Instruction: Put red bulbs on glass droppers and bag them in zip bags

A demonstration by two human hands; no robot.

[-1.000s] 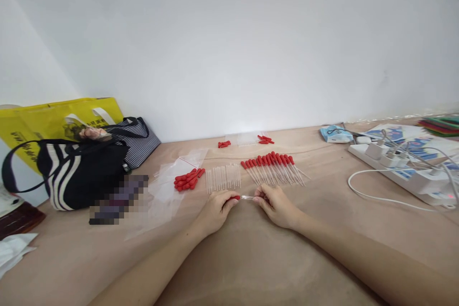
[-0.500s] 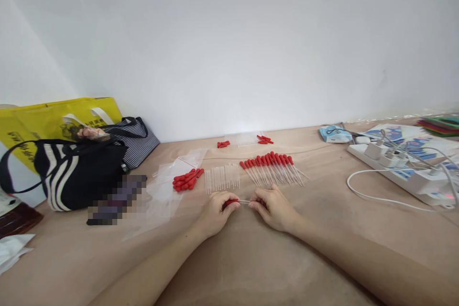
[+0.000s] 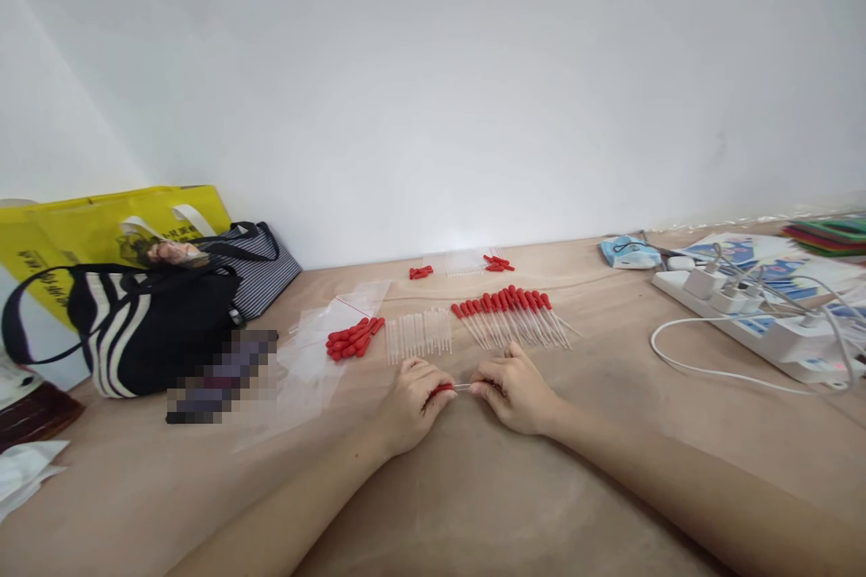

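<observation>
My left hand (image 3: 420,401) is closed on a red rubber dropper bulb (image 3: 442,389). My right hand (image 3: 509,389) pinches the clear dropper tube (image 3: 463,387), whose end meets the bulb; how far it sits inside is hidden by the fingers. Beyond my right hand lies a fanned row of droppers (image 3: 511,314) with red bulbs on their tubes. Past my left hand is a row of bare clear tubes (image 3: 419,334). A pile of loose red bulbs (image 3: 353,339) rests left of them, on clear plastic bags (image 3: 308,374).
Smaller groups of red bulbs (image 3: 420,272) and tubes lie near the wall. At left stand a black bag (image 3: 162,325), a striped bag (image 3: 261,266) and a yellow bag (image 3: 87,221). At right are a power strip (image 3: 744,325) with cables and a blue face mask (image 3: 629,252).
Both hands have shifted slightly toward me, and they have drawn a little closer together, so less tube shows between them. The bulb and tube stay held.
</observation>
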